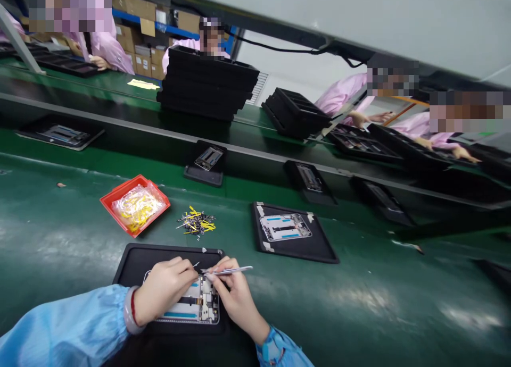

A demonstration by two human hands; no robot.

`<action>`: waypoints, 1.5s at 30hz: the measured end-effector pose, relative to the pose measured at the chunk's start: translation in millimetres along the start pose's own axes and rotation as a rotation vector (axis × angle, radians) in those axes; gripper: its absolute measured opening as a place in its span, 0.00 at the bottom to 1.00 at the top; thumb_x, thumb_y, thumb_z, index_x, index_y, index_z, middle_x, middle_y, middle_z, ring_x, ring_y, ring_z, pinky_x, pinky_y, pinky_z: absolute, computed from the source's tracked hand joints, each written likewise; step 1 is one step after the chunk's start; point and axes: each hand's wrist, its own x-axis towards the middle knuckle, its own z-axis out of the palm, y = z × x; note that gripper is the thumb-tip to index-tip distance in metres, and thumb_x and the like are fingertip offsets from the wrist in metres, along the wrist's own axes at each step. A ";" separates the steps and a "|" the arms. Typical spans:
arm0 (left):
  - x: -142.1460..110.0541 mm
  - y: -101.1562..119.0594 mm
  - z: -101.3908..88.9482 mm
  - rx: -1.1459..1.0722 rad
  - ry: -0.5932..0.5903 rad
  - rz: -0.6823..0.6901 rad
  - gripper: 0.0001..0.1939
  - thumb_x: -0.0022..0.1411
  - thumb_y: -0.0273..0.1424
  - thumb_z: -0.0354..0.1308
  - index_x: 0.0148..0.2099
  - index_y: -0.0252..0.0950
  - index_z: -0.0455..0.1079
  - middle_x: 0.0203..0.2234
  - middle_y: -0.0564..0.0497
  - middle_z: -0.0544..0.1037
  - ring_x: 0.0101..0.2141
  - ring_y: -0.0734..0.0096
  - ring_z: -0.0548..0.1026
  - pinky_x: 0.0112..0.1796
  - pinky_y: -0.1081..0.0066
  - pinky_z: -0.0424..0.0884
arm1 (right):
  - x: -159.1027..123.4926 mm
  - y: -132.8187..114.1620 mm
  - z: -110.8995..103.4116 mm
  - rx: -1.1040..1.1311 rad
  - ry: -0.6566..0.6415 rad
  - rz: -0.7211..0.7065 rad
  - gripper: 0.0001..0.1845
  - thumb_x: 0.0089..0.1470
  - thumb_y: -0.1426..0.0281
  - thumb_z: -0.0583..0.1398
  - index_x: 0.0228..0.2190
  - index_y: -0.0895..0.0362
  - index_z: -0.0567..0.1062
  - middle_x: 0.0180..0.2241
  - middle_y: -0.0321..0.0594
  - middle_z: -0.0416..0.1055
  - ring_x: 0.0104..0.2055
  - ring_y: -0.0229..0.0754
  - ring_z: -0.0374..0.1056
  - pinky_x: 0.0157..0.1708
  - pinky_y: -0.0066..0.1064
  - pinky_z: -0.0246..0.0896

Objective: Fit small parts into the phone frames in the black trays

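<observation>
A phone frame (pixel 187 315) with blue strips and exposed inner parts lies on a black foam mat (pixel 138 255) in front of me. My left hand (pixel 167 290) rests over its left part, fingers closed near the upper edge. A tiny thin piece (pixel 196 264) shows at those fingertips; its kind is too small to tell. In my right hand (pixel 235 298) are tweezers (pixel 239 269), pinched between thumb and fingers, with their tips pointing left at the frame's upper edge. Both hands' fingertips are close together there.
Beyond the mat lie a loose pile of small yellow-and-black flex parts (pixel 197 222) and a red bin (pixel 133 231) of bagged yellow parts. Another phone frame (pixel 284 227) sits on a mat at right. Farther back are a conveyor with several frames, black tray stacks (pixel 207 85) and co-workers in pink.
</observation>
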 end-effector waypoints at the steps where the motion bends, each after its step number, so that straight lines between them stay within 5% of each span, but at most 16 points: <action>1: -0.5 0.5 0.0 0.010 0.003 0.001 0.24 0.73 0.31 0.34 0.32 0.36 0.69 0.23 0.53 0.72 0.24 0.72 0.68 0.24 0.73 0.63 | 0.1 0.1 0.2 -0.004 -0.008 -0.004 0.11 0.58 0.59 0.58 0.31 0.53 0.66 0.32 0.36 0.64 0.36 0.39 0.70 0.37 0.30 0.70; 20: -8.6 1.1 -4.3 0.081 -0.198 0.001 0.08 0.65 0.21 0.48 0.39 0.37 0.66 0.29 0.54 0.73 0.26 0.72 0.68 0.24 0.75 0.62 | -2.4 -2.1 1.6 -0.130 -0.033 -0.127 0.06 0.63 0.64 0.53 0.35 0.52 0.62 0.33 0.37 0.61 0.35 0.41 0.69 0.35 0.33 0.70; 33: -7.4 2.9 -7.6 0.158 -0.215 0.059 0.09 0.68 0.22 0.46 0.41 0.36 0.66 0.29 0.53 0.72 0.27 0.71 0.69 0.24 0.73 0.64 | -5.2 -1.2 -0.2 -0.236 -0.046 -0.211 0.00 0.62 0.70 0.53 0.37 0.52 0.63 0.34 0.40 0.65 0.37 0.43 0.68 0.37 0.36 0.68; 41: -8.8 4.6 -4.7 0.217 -0.255 0.113 0.07 0.67 0.21 0.47 0.43 0.33 0.65 0.31 0.50 0.72 0.29 0.68 0.70 0.27 0.71 0.66 | -9.0 -3.3 -3.5 -0.274 -0.030 -0.186 0.08 0.61 0.71 0.55 0.42 0.51 0.65 0.35 0.41 0.71 0.40 0.45 0.72 0.41 0.38 0.69; 45: -7.6 5.3 -4.7 0.232 -0.293 0.118 0.08 0.66 0.19 0.48 0.44 0.32 0.66 0.33 0.48 0.74 0.31 0.67 0.71 0.29 0.70 0.66 | -5.9 -18.3 -9.7 -0.150 0.191 -0.238 0.04 0.61 0.68 0.56 0.39 0.49 0.65 0.34 0.38 0.69 0.39 0.43 0.71 0.40 0.38 0.69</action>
